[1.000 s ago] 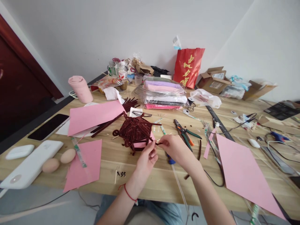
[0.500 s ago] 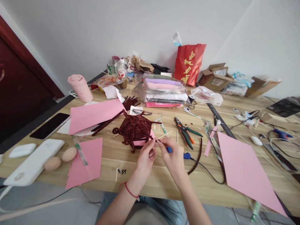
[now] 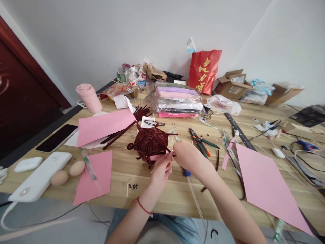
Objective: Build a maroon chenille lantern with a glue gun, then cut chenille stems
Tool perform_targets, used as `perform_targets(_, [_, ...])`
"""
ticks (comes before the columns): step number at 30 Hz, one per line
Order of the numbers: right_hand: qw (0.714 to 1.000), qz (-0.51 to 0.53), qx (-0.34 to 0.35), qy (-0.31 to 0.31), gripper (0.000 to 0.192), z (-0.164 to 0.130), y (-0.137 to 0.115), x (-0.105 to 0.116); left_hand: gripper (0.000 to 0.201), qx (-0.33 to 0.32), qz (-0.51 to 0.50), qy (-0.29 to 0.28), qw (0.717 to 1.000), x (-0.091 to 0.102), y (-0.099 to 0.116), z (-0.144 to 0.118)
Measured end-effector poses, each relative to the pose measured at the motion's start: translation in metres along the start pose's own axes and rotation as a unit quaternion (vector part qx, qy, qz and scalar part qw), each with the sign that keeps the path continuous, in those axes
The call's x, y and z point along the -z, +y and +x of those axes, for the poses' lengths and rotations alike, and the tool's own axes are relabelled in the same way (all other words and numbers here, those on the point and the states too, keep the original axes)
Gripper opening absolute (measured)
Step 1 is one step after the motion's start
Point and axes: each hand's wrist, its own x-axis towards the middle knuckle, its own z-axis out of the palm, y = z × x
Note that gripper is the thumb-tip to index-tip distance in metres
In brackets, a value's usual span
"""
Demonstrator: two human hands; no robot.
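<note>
Pinching thin end by dark maroon woven pipe-cleaner basket [image 3: 149,144] | left hand [image 3: 160,171], right hand [image 3: 187,156] grips closed | light, pliable, crushable; hold rim.

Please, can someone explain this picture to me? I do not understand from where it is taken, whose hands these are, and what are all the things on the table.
The picture comes from a camera worn on a person's head, looking forward and down, so the two bare arms belong to that person. The left hand, with a red string on its wrist, and the right hand meet at the near edge of a dark red pipe-cleaner model. Their fingertips pinch something thin there; it is too small to name.

All this rests on a wooden table. On it lie pink paper sheets, pliers with green and orange handles, loose dark red pipe cleaners, two eggs, a black phone and a pink roll. Further back stand a stack of packed colour sheets, a red bag and cardboard boxes.
</note>
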Motion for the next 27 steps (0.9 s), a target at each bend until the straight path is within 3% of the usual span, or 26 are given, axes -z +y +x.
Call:
perform_targets(3, [0.997,0.064,-0.008,0.037,0.018,-0.005,0.013,-0.018,0.041,0.012,-0.032,-0.004,0.999,0.0,0.005,0.003])
perform_targets(5, [0.965,0.242,-0.014,0.103,0.01,-0.009,0.019,-0.04,0.04,0.026,-0.053,-0.007,0.998,-0.001,0.007,0.004])
perform_targets(7, [0.85,0.488,-0.035,0.195,0.015,-0.011,0.02,-0.068,0.037,0.038,-0.067,-0.007,0.997,-0.002,0.008,0.004])
perform_targets(9, [0.742,0.611,-0.047,0.27,0.025,-0.009,0.014,-0.095,0.033,0.044,-0.072,-0.003,0.996,-0.004,0.006,0.004])
perform_targets(11, [0.704,0.632,-0.064,0.317,0.028,-0.006,0.005,-0.116,0.032,0.041,-0.069,0.004,0.997,-0.006,0.003,0.004])
perform_targets(12, [0.701,0.627,-0.072,0.332,0.028,-0.005,0.001,-0.122,0.032,0.036,-0.065,0.008,0.997,-0.006,0.002,0.004])
perform_targets(15, [0.709,0.606,-0.079,0.35,0.026,-0.006,-0.002,-0.123,0.037,0.01,-0.038,0.019,0.999,-0.003,0.0,0.004])
perform_targets(17, [0.745,0.569,-0.068,0.342,0.019,-0.009,0.003,-0.11,0.041,-0.02,-0.011,0.027,0.999,0.001,0.003,0.002])
perform_targets(19, [0.841,0.45,-0.053,0.296,0.013,-0.013,0.011,-0.09,0.041,-0.059,0.021,0.038,0.997,0.003,0.007,0.001])
perform_targets(21, [0.945,0.253,-0.044,0.204,0.015,-0.014,0.017,-0.067,0.04,-0.093,0.055,0.049,0.993,0.004,0.011,-0.001])
perform_targets(22, [0.972,0.168,-0.042,0.157,0.017,-0.013,0.018,-0.056,0.039,-0.105,0.071,0.054,0.99,0.004,0.012,-0.002])
perform_targets(24, [0.989,0.095,-0.041,0.109,0.017,-0.008,0.015,-0.038,0.038,-0.121,0.098,0.059,0.986,0.003,0.012,-0.001])
perform_targets(27, [0.992,0.077,-0.046,0.088,0.016,0.002,0.004,-0.024,0.038,-0.132,0.123,0.063,0.981,-0.001,0.009,0.001])
